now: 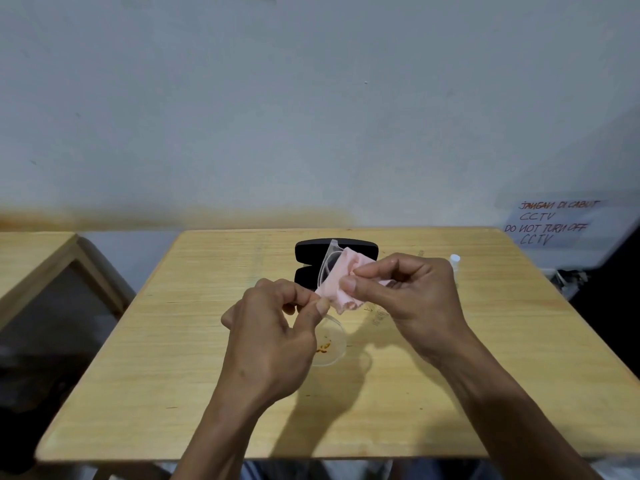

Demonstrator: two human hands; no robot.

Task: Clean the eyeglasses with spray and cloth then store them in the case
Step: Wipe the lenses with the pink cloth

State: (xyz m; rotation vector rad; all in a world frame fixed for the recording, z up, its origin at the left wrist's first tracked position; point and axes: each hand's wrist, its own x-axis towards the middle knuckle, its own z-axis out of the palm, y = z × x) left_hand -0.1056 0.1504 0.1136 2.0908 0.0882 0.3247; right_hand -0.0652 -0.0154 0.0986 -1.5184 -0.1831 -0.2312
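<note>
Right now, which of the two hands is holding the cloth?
The right hand: it pinches the pink cloth around one lens. The left hand grips the glasses near the other, bare lens and does not hold the cloth.

Left hand (277, 317) grips clear eyeglasses (330, 341); right hand (405, 292) pinches pink cloth (341, 282) over them.

A plain office-like back room: bare grey-white wall (311, 116), simple wooden table (207, 393), and at two o'clock a handwritten notice (550, 223) reading "DO NOT TURN OFF CCTV".
</note>
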